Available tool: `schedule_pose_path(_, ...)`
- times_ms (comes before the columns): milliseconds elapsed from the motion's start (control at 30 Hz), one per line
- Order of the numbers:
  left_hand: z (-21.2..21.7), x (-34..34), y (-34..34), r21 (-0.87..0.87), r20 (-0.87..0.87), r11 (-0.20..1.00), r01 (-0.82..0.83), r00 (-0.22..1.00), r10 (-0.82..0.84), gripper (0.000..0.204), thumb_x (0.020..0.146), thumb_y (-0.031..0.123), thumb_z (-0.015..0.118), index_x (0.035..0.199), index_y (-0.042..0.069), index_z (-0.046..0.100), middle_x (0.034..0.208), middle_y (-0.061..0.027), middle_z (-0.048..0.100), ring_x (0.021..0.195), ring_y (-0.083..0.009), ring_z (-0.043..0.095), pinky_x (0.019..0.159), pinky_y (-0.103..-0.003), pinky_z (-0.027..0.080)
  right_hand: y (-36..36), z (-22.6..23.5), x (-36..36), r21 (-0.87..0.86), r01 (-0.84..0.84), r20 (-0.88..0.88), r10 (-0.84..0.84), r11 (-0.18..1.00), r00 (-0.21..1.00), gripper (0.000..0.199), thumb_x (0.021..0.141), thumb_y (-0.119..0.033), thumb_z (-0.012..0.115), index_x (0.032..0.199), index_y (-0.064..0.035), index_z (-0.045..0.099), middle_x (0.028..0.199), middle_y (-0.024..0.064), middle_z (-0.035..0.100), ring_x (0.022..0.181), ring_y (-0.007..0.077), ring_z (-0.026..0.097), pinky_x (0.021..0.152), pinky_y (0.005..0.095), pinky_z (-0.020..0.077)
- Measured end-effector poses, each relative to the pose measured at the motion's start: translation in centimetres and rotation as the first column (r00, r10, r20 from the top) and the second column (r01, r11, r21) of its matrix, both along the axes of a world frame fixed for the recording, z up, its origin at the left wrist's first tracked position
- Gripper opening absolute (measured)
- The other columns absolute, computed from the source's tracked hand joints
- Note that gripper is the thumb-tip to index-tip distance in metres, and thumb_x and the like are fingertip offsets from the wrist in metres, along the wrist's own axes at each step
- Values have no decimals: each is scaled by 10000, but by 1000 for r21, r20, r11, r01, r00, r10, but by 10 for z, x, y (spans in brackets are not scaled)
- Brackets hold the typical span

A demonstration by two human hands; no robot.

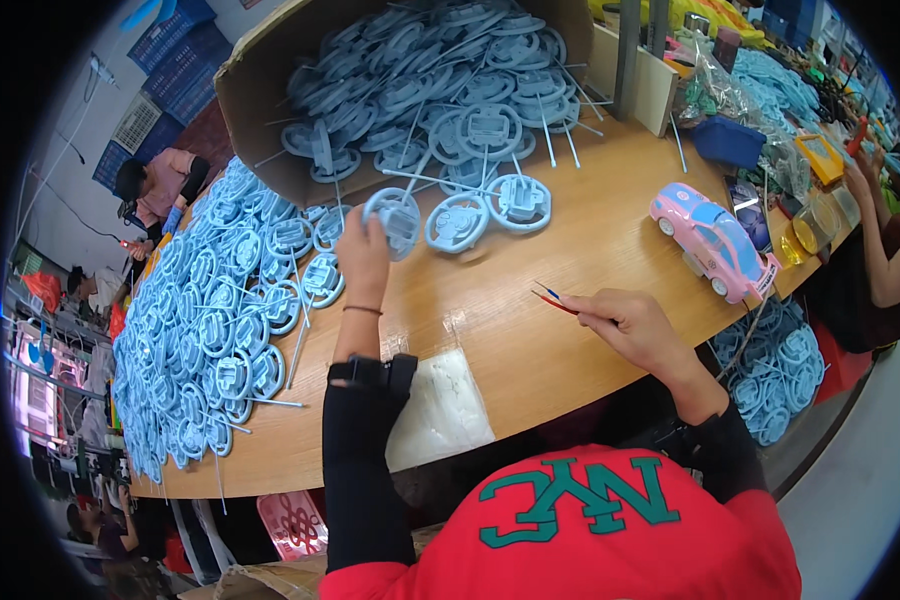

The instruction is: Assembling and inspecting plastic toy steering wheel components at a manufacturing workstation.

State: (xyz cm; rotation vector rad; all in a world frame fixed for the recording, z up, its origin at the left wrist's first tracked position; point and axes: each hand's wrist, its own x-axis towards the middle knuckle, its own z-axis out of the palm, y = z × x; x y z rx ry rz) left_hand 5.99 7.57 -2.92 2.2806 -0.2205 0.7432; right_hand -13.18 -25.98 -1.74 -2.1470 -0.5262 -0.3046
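My left hand (363, 262) is closed on a light-blue plastic steering wheel (394, 222) with a thin stem, raised slightly at the mouth of the carton. Beside it on the table lie two more blue wheels (522, 203), close together. Between the thumb and fingers of my right hand (625, 325) is a slim pointed tool, red and blue, that looks like tweezers (556, 301). Its two tips point left over bare wood, apart from any wheel. My fingers hide its rear end.
A tilted carton (260, 95) full of blue wheels stands at the back. More wheels (205, 320) are heaped along the left. A pink toy car (712, 240) sits right, near a blue bin (727, 142). A white pad (440, 412) lies at the front edge. Other people work on both sides.
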Motion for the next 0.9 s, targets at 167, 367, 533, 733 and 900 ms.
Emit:
schedule_pose_path(167, 19, -77, -16, -881, -159, 459, 118, 839, -520, 215, 988, 187, 525, 1110, 22, 587, 944, -51, 662, 805, -134, 632, 693, -271, 509, 19, 16, 4, -43, -63, 51, 65, 997, 997, 294, 880, -112, 609, 1166, -138, 669, 805, 106, 648, 720, 285, 630, 633, 372, 487)
schedule_pose_path(367, -10, -121, -82, -946, -129, 309, 101, 758, -640, 256, 985, 167, 539, 1193, 19, 559, 1026, -56, 644, 884, -118, 621, 742, -258, 517, 30, 17, 6, -266, 7, 78, 15, 964, 997, 323, 877, -143, 552, 1170, -217, 667, 849, 95, 669, 760, 298, 649, 659, 408, 515)
schedule_pose_path(533, -4, -108, -63, -867, 0, 413, 277, 831, -556, 320, 1006, 205, 472, 1259, 18, 531, 1199, -114, 608, 1056, -212, 590, 900, -372, 488, 24, -4, 6, -218, -80, 28, 88, 973, 996, 278, 880, -219, 546, 1117, -224, 692, 866, 107, 686, 791, 321, 656, 672, 426, 516)
schedule_pose_path(733, 78, -16, 2, -770, 18, 535, 348, 849, -528, 387, 1009, 278, 478, 1257, -17, 519, 1209, -110, 593, 1086, -213, 566, 954, -368, 451, 11, -3, -13, -158, -253, -116, 237, 954, 965, 236, 892, -314, 574, 1026, -193, 725, 833, 126, 689, 771, 347, 642, 653, 447, 490)
schedule_pose_path(900, 213, 71, 11, -778, 118, 472, 414, 834, -538, 396, 981, 271, 549, 1239, -29, 534, 1205, -124, 598, 1083, -227, 575, 940, -364, 456, -12, -4, -27, -50, -186, -188, 174, 981, 967, 219, 857, -254, 608, 1018, -172, 732, 861, 121, 698, 808, 346, 642, 685, 446, 497)
